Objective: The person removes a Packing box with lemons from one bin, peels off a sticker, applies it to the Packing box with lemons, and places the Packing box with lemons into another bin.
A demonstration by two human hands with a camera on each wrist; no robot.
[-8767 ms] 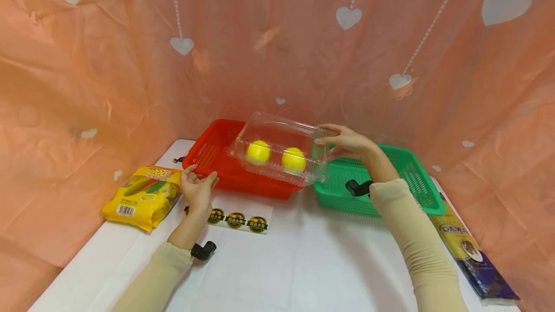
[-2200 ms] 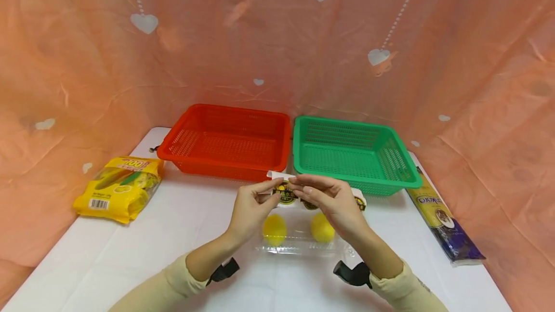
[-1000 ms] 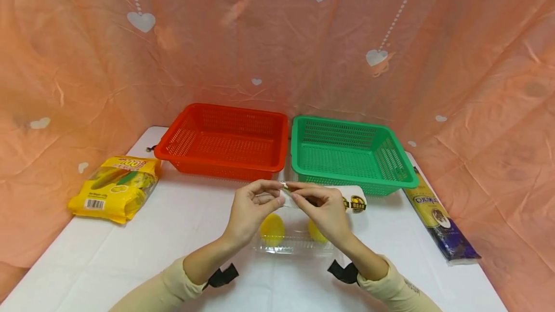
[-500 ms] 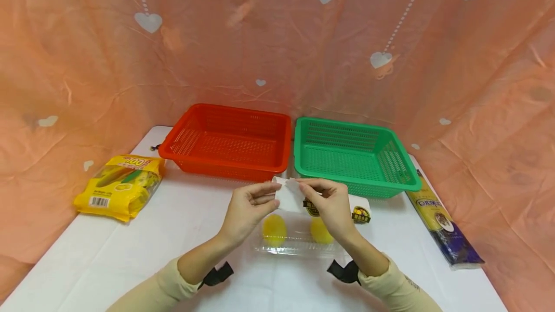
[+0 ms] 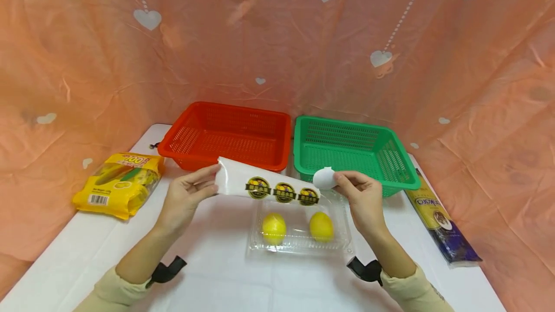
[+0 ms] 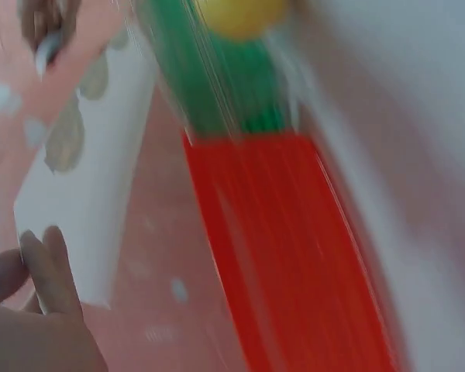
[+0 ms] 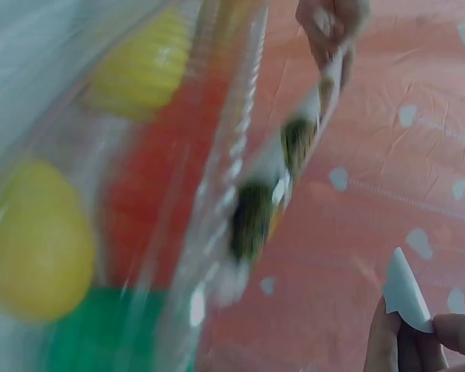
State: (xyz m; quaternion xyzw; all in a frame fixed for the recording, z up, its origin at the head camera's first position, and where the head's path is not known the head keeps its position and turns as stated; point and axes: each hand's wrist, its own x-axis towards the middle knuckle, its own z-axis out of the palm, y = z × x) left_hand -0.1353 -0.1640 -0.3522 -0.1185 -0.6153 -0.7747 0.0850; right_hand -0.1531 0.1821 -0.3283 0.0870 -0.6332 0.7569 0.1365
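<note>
At frame centre we have left hand [image 5: 184,200] pinching sticker strip [image 5: 231,179]; right hand [image 5: 365,200] pinching loose round sticker [image 5: 323,178]; clear clamshell [image 5: 299,250], two lemons [image 5: 322,227] inside, lower centre.

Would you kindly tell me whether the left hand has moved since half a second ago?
Yes: judged against the red basket, the left hand has moved left, toward the yellow bag.

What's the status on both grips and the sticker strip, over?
Left grip pinches the sticker strip by one end. Right grip pinches a round sticker, off the strip. Head view: sticker strip partly hides clear container.
</note>
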